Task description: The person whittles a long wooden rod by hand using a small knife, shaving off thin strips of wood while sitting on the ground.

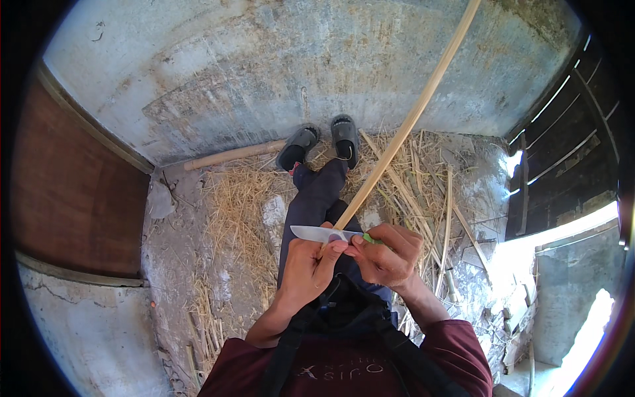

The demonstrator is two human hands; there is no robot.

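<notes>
A long pale strip of split wood or bamboo [405,128] slants from my lap up toward the top edge, in front of the wall. My left hand [305,268] is closed around its near end, above my thighs. In my right hand [391,255] is a knife [324,233] with a green handle, its broad pale blade pointing left and lying across the strip. The left thumb is by the blade's lower edge, close to the right fingertips. The blade hides part of the strip, and most of the handle is covered by my right fingers.
Straw and shavings [241,205] litter the ground around my legs. Several loose strips [449,218] lie to the right. A thick pole [231,155] rests along the foot of the stained wall [264,73]. A brown panel [79,178] stands left, dark wooden slats [569,145] right.
</notes>
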